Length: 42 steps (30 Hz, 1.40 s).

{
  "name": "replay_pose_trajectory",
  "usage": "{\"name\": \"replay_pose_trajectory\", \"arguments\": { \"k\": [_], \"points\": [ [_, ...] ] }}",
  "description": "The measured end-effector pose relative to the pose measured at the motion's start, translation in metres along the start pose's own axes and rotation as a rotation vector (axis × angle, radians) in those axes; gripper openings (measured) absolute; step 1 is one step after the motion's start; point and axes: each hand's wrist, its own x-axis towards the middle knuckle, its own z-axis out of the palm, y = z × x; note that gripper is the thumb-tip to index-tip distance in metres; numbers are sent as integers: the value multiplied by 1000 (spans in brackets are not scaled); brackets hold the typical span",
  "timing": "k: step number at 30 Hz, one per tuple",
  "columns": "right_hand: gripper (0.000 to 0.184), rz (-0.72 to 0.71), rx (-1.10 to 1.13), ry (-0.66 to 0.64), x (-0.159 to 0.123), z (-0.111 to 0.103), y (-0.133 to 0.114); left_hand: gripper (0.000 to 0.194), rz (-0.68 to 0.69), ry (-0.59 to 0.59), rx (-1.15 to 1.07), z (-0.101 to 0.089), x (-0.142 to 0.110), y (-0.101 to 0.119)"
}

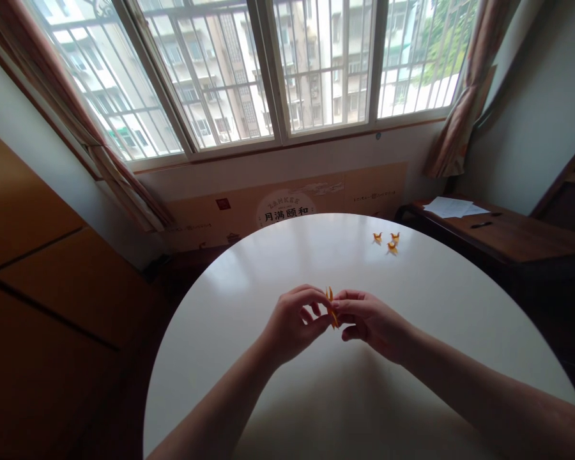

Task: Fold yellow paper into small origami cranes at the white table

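Observation:
Above the middle of a round white table (268,383) both my hands pinch a small folded piece of orange paper (332,305). My left hand (292,322) grips it from the left with thumb and fingertips closed. My right hand (371,319) holds its right side, fingers curled in. Most of the paper is hidden between the fingertips. Three small folded orange paper figures (387,241) stand on the table at the far right, apart from my hands.
A dark wooden side desk (517,239) at the right carries white sheets (450,206) and a black pen (482,223). A cardboard box (287,204) leans under the barred window. A brown cabinet (33,275) fills the left side. Curtains hang at both window ends.

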Motion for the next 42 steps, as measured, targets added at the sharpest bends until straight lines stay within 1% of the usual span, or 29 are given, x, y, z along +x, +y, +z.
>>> {"name": "replay_pose_trajectory", "arguments": {
  "k": [4, 6, 11, 13, 17, 19, 22, 24, 28, 34, 38, 42],
  "points": [
    [22, -3, -27, 7, 0, 2, -1, 2, 34, 8, 34, -2, 2, -2],
    [22, 0, -18, 0, 1, 2, -2, 3, 25, 16, 18, -1, 2, -3],
    [18, -8, 14, -8, 1, 3, -2, 6, -100, 61, -100, 4, 1, -6],
    [17, -22, 12, -4, 1, 3, -1, 5, -117, 64, -113, 5, -1, -7],
    [18, -30, 19, 10, -2, 5, -2, 3, -69, 70, -50, 3, -2, -3],
    [18, -32, 29, 5, -4, 6, -2, 9, -40, 62, -43, 1, -2, -1],
    [17, -25, 48, -11, -5, 7, -3, 20, -1, 1, -38, -2, -1, 2],
    [17, -13, 62, -10, -5, 7, -4, 22, 11, -28, -27, -3, 0, 3],
    [15, 2, 79, 9, -5, 8, -3, 15, 14, -29, 16, -2, 1, 5],
    [15, 4, 82, 24, -4, 7, -2, 6, 75, -23, 104, -2, 0, 5],
    [15, 4, 68, 15, -3, 8, -1, 7, 31, -8, 37, -1, 0, 3],
    [15, -2, 61, 11, -3, 9, -1, 3, -88, 38, -122, 4, 0, 3]
  ]
}}
